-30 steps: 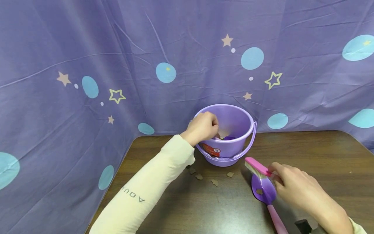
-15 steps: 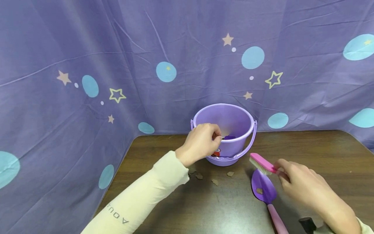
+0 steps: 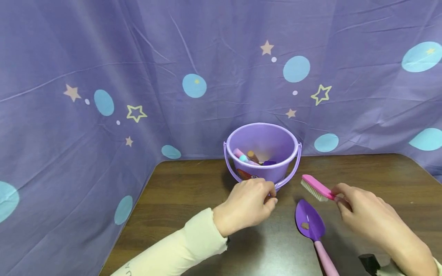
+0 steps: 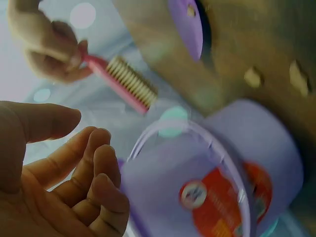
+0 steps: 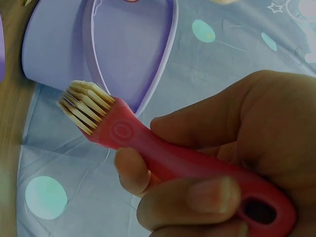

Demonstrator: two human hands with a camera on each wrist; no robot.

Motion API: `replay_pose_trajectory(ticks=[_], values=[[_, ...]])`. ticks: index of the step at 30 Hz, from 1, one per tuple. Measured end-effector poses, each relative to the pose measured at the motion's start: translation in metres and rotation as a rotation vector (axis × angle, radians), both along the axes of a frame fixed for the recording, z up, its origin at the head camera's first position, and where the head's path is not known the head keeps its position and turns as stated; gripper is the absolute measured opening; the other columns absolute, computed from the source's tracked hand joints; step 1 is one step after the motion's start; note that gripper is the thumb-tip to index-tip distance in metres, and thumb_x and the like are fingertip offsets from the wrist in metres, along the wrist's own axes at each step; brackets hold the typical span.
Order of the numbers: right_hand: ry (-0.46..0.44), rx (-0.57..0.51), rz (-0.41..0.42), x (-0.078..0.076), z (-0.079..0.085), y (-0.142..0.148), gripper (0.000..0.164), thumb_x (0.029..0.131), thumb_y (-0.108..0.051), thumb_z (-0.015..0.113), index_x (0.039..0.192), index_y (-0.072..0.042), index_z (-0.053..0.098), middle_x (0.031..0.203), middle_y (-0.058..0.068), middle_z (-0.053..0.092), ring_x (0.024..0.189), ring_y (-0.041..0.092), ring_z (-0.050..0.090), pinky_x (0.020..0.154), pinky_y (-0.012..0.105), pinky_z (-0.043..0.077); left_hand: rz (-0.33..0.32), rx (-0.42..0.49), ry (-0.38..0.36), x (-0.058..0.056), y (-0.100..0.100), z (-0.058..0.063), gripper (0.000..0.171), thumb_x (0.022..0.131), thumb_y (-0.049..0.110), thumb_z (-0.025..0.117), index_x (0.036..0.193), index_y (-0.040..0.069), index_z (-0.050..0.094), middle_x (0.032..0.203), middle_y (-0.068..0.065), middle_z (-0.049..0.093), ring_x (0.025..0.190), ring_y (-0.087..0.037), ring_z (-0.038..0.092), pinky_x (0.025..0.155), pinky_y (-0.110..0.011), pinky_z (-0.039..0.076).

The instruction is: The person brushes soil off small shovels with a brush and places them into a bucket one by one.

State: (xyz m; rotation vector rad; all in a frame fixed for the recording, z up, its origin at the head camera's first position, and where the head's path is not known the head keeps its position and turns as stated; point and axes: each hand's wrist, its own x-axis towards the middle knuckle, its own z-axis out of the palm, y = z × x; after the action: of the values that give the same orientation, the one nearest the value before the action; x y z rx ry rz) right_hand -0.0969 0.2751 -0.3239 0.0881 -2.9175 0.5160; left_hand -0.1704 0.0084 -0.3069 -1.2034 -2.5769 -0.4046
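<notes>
My right hand (image 3: 374, 216) grips the handle of a pink brush (image 3: 318, 188) with pale bristles, raised above the table. In the right wrist view, the fingers and thumb wrap that brush (image 5: 182, 163). My left hand (image 3: 246, 201) hovers in front of the lilac bucket (image 3: 281, 142); the left wrist view shows its fingers loosely curled with nothing between them. Inside the bucket lie a pink piece (image 3: 238, 152), a brown stick-like piece (image 3: 253, 156) and a dark purple thing. A purple trowel (image 3: 310, 214) with a pink handle lies below the brush, a small brown fragment (image 3: 305, 225) in its blade.
Small brown fragments (image 4: 254, 77) lie on the wooden table (image 3: 186, 191) near the bucket; my left hand hides them in the head view. The bucket's handle (image 3: 293, 172) hangs down in front. A purple patterned curtain (image 3: 207, 119) closes off the back and left.
My left hand has come out of the bucket and moved down toward me, uncovering the things inside. The right hand has drawn the brush slightly right and up, away from the trowel.
</notes>
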Motion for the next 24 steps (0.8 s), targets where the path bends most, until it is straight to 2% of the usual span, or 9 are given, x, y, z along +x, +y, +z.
replay_pose_trajectory(ticks=[11, 18, 22, 24], values=[[-0.023, -0.003, -0.035, 0.0, 0.005, 0.013, 0.021, 0.092, -0.015, 0.052, 0.11, -0.019, 0.062, 0.075, -0.004, 0.053, 0.067, 0.02, 0.047, 0.051, 0.037, 0.033, -0.05, -0.123, -0.083, 0.026, 0.02, -0.054, 0.011, 0.082, 0.031, 0.069, 0.091, 0.026, 0.071, 0.08, 0.014, 0.063, 0.07, -0.005, 0.06, 0.049, -0.021, 0.04], [-0.014, -0.003, -0.054, 0.001, 0.004, 0.021, 0.022, 0.093, -0.015, 0.049, 0.111, -0.018, 0.06, 0.068, -0.005, 0.048, 0.062, 0.017, 0.044, 0.05, 0.033, 0.028, -0.104, -0.189, -0.082, 0.04, 0.043, -0.074, 0.01, 0.081, 0.035, 0.069, 0.09, 0.031, 0.067, 0.075, 0.017, 0.06, 0.063, -0.001, 0.055, 0.044, -0.021, 0.033], [-0.014, -0.004, -0.06, 0.001, 0.003, 0.025, 0.023, 0.094, -0.016, 0.048, 0.113, -0.018, 0.06, 0.068, -0.005, 0.048, 0.062, 0.017, 0.044, 0.049, 0.033, 0.028, -0.107, -0.198, -0.094, 0.046, 0.055, -0.084, 0.01, 0.08, 0.034, 0.069, 0.088, 0.032, 0.064, 0.071, 0.017, 0.054, 0.058, -0.001, 0.049, 0.042, -0.023, 0.03], [-0.026, -0.009, -0.06, 0.001, 0.002, 0.027, 0.024, 0.095, -0.017, 0.047, 0.115, -0.016, 0.059, 0.069, -0.004, 0.048, 0.06, 0.017, 0.042, 0.048, 0.033, 0.027, -0.1, -0.202, -0.126, 0.048, 0.061, -0.089, 0.011, 0.08, 0.034, 0.068, 0.089, 0.034, 0.063, 0.071, 0.018, 0.052, 0.058, -0.001, 0.048, 0.042, -0.023, 0.03]])
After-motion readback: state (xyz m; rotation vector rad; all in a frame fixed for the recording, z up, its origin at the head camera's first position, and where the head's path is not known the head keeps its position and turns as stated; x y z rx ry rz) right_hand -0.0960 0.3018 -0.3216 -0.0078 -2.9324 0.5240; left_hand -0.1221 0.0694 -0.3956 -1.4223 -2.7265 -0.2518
